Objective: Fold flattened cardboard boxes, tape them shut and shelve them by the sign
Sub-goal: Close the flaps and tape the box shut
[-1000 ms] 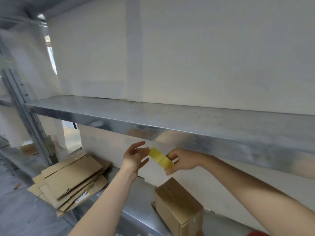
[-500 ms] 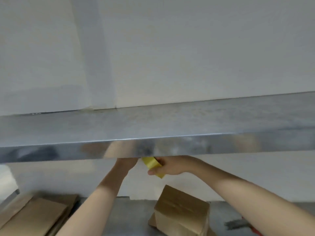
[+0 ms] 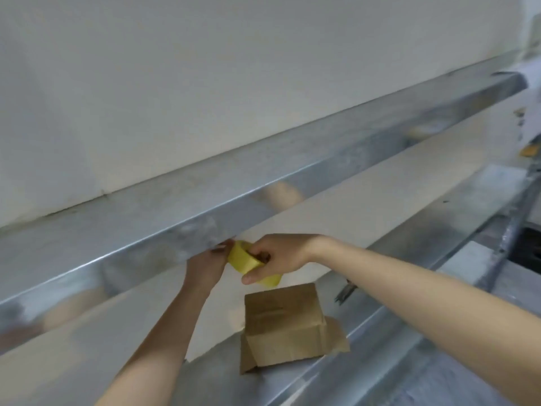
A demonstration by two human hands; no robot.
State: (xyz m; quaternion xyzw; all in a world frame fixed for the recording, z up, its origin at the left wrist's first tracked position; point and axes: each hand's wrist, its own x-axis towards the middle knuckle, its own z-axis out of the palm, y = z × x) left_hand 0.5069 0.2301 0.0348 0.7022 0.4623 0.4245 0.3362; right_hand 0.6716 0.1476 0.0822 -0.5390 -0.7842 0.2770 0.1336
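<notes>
A yellow tape roll [image 3: 248, 262] is held up just below the front lip of the upper metal shelf [image 3: 263, 183]. My right hand [image 3: 278, 256] grips the roll, fingers through its core and thumb underneath. My left hand [image 3: 207, 265] is against the roll's left side, its fingertips at the tape; the shelf lip partly hides them. Below the hands, a folded brown cardboard box [image 3: 284, 320] stands on the lower metal shelf [image 3: 380, 332], with one flap sticking out at its right base.
A small dark tool [image 3: 345, 293] lies on the lower shelf to the right of the box. A white wall backs both shelves. The shelf frame's upright [image 3: 509, 230] and a dark gap are at the far right.
The view has swung to the right, so the stack of flat cardboard has left the frame. Both hands stayed up on the tape roll near the upper shelf's lip.
</notes>
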